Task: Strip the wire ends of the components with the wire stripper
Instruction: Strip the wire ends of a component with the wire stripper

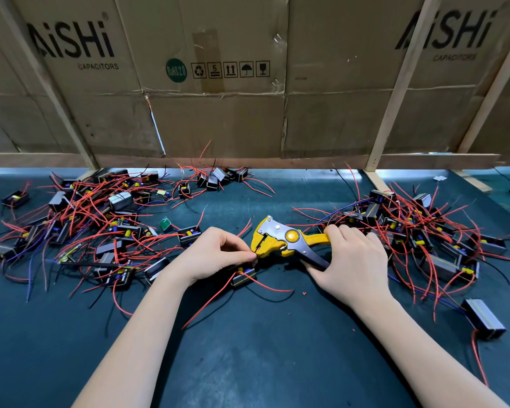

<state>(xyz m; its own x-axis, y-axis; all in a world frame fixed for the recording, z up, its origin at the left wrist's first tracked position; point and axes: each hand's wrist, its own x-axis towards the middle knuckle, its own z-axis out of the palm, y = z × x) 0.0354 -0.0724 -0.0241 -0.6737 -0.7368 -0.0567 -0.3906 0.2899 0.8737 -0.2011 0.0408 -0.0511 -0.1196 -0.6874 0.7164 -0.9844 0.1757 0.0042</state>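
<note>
Your left hand (218,254) pinches a red wire end (255,256) between thumb and fingertips and feeds it into the mouth of the yellow wire stripper (289,241), which your right hand (348,260) holds with its fingers curled round the handles. The component (243,275) of this wire lies on the table (262,348) just under your left fingers. The danger I judge here is to your own fingertips: they are touching the tool's mouth, so a squeeze could nip them. A wire not fully seated could also be cut or stripped unevenly. Beyond each hand lies a tangled pile of components (95,228) (loose red leads reach toward your wrists), so a wide movement may drag them. The open room is toward you, between your forearms.
</note>
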